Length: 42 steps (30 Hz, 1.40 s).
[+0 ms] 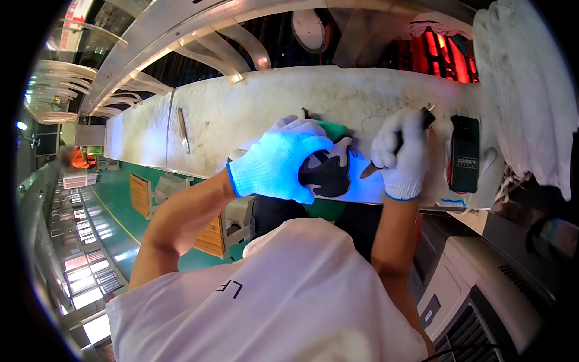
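Both my hands wear white knit gloves with blue cuffs. My left hand (283,160) presses down on a dark and white shoe part (329,172) that lies on a green mat (333,130) on the white workbench (241,108). My right hand (401,154) is closed around a dark-handled tool (426,117), whose tip points down toward the shoe part's right edge. Bluish light falls on the left glove and the piece.
A slim metal tool (182,128) lies on the bench to the left. To the right of my right hand a black box (465,154) rests beside a white cloth (525,90). Grey machine housing (482,289) is at lower right. A factory floor shows at left.
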{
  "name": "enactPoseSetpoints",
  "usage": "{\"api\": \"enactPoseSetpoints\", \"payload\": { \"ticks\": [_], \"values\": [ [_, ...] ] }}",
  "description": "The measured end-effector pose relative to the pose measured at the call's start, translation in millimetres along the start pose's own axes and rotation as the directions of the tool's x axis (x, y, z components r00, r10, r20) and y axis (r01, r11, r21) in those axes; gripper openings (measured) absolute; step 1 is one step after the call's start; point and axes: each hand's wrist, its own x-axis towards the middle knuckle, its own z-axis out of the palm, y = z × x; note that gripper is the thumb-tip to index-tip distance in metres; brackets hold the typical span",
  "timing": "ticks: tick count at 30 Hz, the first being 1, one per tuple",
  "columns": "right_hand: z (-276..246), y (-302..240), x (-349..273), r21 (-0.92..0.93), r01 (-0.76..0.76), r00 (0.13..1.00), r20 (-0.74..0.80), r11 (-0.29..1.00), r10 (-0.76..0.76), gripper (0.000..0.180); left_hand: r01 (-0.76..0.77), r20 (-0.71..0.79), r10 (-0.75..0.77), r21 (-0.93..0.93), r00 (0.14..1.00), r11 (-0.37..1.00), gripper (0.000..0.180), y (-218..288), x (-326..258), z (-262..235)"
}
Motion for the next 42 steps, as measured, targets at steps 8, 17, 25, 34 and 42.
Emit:
{"api": "enactPoseSetpoints", "payload": {
  "ticks": [8,17,25,34,42],
  "values": [
    [51.4,30.7,-124.0,-0.729,-0.114,0.981,-0.191,0.675,-0.04,0.106,-0.01,-0.256,0.083,0.275,0.963,0.961,0.081,39.3,-46.1,23.7],
    [79.4,41.6,-122.6,-0.878,-0.181,0.981,-0.191,0.442,0.023,0.105,-0.014,-0.32,0.16,0.413,0.934,0.911,0.083,52.4,-71.4,46.9],
    [86.2,38.6,-107.9,-0.848,-0.353,0.935,-0.309,0.395,0.173,0.081,-0.026,-0.411,0.195,0.383,0.89,0.923,0.072,53.7,-77.8,55.8],
    [70.6,41.0,-125.5,-0.465,-0.283,0.958,-0.172,0.839,0.228,0.088,0.267,-0.338,-0.238,0.042,0.911,0.963,0.153,46.1,-96.2,42.6],
    [59.5,33.7,-139.4,-0.398,-0.375,0.793,-0.606,0.837,0.067,0.034,0.261,-0.374,-0.244,-0.006,0.895,0.965,0.148,48.6,-90.7,42.8]
  ]
}}
